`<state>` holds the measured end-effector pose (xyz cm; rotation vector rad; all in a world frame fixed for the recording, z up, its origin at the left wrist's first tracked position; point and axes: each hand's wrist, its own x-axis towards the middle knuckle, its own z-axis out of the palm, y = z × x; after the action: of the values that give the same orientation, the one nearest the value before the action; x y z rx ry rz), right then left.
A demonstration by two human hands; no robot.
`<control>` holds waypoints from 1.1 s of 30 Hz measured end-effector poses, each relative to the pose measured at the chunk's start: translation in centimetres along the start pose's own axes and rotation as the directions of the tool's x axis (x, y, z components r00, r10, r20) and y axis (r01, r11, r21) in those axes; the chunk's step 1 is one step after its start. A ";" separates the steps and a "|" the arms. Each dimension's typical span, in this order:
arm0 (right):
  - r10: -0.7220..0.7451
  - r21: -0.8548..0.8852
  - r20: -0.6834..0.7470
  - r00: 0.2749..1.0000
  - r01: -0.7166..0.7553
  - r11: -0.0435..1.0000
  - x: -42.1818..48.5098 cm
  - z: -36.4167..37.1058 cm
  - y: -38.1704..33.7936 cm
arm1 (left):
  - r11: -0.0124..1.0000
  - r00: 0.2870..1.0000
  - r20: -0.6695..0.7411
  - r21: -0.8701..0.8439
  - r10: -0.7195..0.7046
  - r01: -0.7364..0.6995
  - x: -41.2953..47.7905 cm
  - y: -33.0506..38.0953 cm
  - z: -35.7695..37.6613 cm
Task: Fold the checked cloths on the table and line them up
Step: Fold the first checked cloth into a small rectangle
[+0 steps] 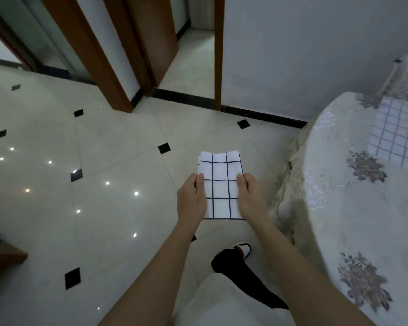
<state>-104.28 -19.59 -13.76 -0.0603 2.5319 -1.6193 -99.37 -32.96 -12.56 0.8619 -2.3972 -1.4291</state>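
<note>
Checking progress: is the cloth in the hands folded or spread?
Folded: the checked cloth is a small layered rectangle, held over the floor by left hand and right hand.

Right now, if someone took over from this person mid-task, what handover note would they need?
Left hand: grips the left edge of the folded checked cloth.
Right hand: grips its right edge.
That cloth is held in the air over the floor, beside the table.
A second checked cloth lies on the table's far side.
Done: held cloth looks folded.
Left: set it down in line with the other; whether more cloths wait is out of view.
</note>
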 end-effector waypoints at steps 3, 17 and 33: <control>0.037 0.050 -0.085 0.996 -0.032 0.998 5.0 -1.6 0.3 | 0.998 0.997 0.065 0.030 0.046 -0.048 4.4 3.1 3.4; 0.329 0.216 -0.569 0.754 -0.250 0.944 13.2 -18.8 6.3 | 0.927 0.744 0.590 -0.021 0.313 -0.374 9.6 17.1 24.4; 0.652 0.634 -0.749 -0.119 -0.414 0.653 -2.2 -21.0 12.9 | 0.748 -0.167 0.962 -0.273 0.216 -0.605 -4.2 16.2 37.3</control>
<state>-104.46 4.98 -16.57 2.5600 2.1020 -1.5914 -119.37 2.48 -16.98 -1.6979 -3.1862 -1.5132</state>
